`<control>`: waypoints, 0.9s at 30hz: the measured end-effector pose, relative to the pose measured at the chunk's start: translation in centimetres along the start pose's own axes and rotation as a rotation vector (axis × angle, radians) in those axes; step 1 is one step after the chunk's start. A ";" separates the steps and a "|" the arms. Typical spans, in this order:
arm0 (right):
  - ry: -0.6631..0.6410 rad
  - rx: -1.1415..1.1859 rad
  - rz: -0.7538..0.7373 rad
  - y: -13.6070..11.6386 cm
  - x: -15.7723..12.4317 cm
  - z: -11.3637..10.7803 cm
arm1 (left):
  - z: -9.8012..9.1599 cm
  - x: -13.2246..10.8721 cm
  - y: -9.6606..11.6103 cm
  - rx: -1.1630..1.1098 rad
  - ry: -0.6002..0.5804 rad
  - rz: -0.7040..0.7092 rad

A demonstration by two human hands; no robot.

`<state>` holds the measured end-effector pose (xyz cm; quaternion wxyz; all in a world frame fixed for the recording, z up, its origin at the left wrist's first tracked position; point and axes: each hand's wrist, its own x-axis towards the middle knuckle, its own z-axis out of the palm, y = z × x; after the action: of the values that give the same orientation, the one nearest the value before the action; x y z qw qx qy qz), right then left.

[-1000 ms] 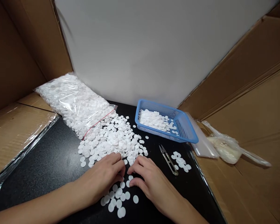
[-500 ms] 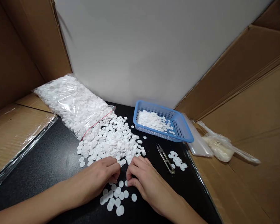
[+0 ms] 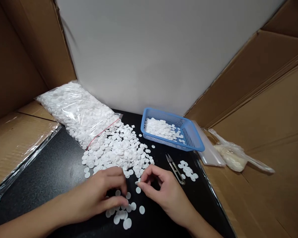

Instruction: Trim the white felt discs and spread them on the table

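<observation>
My right hand pinches a small white disc on edge between thumb and forefinger. A short way to its left, my left hand hovers low over several loose white discs near the table's front. Its thumb and fingers are a little apart, with nothing visibly held, and it hides part of those discs. Beyond both hands spreads a large heap of the same discs. The heap spills from the mouth of a clear zip bag, which lies on its side full of discs.
A blue mesh basket holding white discs stands at the back right. Thread snips and a small cluster of discs lie before it. Plastic bags rest on cardboard to the right. Cardboard walls flank the black table.
My hands have drawn apart. The right one has turned and now shows a disc pinched at its fingertips. My left thumb and fingers have spread and lowered over the near discs.
</observation>
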<state>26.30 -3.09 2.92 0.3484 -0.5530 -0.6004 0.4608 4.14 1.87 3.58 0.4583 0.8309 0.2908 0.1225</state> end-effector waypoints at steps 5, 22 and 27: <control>-0.026 0.138 0.048 -0.9 -0.2 1.1 | 2.4 0.9 0.8 -0.626 0.163 -0.265; 0.236 -0.870 0.098 5.9 1.6 -8.9 | 1.8 0.8 0.7 -1.180 0.214 -0.567; 0.379 -0.694 -0.013 4.1 1.1 -8.1 | 1.7 0.7 0.8 -1.231 0.250 -0.585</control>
<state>35.09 -0.81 1.71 0.2483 -0.7095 -0.6489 0.1179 5.83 0.79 3.23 0.8236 0.2865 0.4312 0.2315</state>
